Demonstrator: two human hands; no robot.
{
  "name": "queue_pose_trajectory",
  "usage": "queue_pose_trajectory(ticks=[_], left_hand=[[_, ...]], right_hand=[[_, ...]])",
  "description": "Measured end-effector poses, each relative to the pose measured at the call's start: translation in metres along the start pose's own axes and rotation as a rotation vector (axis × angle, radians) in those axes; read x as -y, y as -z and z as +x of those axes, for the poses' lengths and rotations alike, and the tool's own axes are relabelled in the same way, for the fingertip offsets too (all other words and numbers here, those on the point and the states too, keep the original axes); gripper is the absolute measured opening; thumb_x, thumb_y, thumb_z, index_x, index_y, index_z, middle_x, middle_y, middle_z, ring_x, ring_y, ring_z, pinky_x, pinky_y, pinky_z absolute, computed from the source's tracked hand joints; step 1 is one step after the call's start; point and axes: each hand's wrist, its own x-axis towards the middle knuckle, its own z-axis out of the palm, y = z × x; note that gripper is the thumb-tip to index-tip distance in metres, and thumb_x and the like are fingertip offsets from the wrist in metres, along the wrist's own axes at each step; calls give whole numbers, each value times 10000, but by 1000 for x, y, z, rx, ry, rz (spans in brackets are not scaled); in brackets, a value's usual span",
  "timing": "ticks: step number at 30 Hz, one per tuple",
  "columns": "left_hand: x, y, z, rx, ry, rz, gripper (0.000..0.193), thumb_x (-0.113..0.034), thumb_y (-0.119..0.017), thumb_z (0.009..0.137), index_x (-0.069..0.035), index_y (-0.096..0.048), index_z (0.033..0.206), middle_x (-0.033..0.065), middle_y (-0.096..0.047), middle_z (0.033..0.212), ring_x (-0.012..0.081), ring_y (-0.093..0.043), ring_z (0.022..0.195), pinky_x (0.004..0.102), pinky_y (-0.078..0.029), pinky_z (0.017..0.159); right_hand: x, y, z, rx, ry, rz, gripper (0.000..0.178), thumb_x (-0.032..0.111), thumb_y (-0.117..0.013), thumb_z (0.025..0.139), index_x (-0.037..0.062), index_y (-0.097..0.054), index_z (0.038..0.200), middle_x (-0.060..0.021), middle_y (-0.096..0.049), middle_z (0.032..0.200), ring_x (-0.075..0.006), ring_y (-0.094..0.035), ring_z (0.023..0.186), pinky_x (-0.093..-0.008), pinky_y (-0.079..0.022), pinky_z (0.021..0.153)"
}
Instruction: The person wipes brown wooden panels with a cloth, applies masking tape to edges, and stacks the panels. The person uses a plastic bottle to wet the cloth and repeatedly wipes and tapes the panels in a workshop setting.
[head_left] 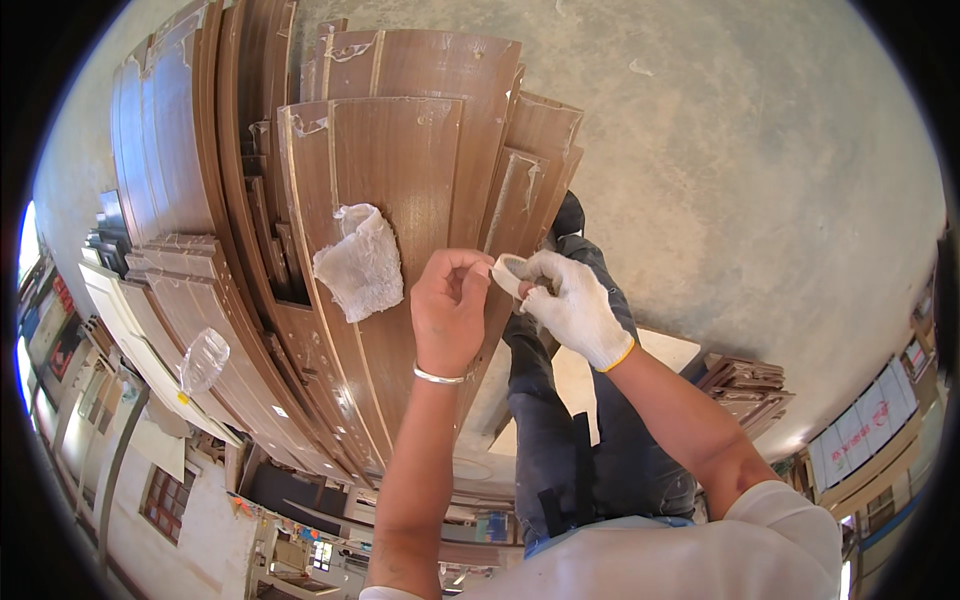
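Note:
A small roll of tape (507, 276), pale and ring-shaped, is gripped by my right hand (580, 307), which wears a white knit glove with a yellow cuff edge; a bare fingertip pokes out of the glove. Bare, with a silver bracelet at the wrist, my left hand (450, 312) is closed in a pinch right beside the roll. What its fingertips hold, if anything, is too small to make out. Both hands are above a stack of brown wood-grain panels (400, 150). On the panels, left of my left hand, lies a crumpled whitish cloth or glove (362, 264).
More brown panels (165, 120) lean in stacks at the left, with a clear plastic bottle (204, 360) on one. A pale board (660, 350) lies behind my legs. Bundled brown pieces (745, 392) sit at the right on the concrete floor (740, 170).

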Motion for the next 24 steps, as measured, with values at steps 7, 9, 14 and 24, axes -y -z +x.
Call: queue_pose_trajectory(ticks=[7, 9, 14, 24], left_hand=[[-15, 10, 44, 41, -542, 492, 68, 44, -650, 976, -2, -667, 1022, 116, -697, 955, 222, -664, 831, 344, -540, 785], [-27, 29, 66, -24, -409, 484, 59, 34, -668, 961, -3, -665, 1007, 123, -686, 942, 266, -655, 829, 368, -534, 781], [-32, 44, 148, 217, -364, 704, 84, 20, -708, 954, -21, -643, 986, 82, -660, 997, 198, -626, 874, 326, -515, 802], [-11, 26, 229, 415, -457, 893, 169, 29, -788, 877, -28, -652, 960, 54, -586, 955, 211, -569, 830, 352, -499, 772]], right_hand=[[-2, -3, 22, -144, 285, -190, 139, 173, -726, 849, 119, -747, 976, -156, -749, 930, -391, -713, 932, -492, -569, 845], [-11, -3, 27, -156, 270, -326, 116, 161, -724, 834, 123, -746, 942, -153, -744, 920, -399, -702, 922, -506, -568, 838], [-45, 5, 27, -85, -11, -274, 123, 178, -712, 870, 100, -732, 963, -152, -759, 940, -392, -723, 964, -501, -575, 830], [-97, 6, 27, -15, 57, -238, 163, 162, -689, 902, 66, -729, 1028, -160, -774, 1022, -395, -747, 946, -479, -596, 813]])
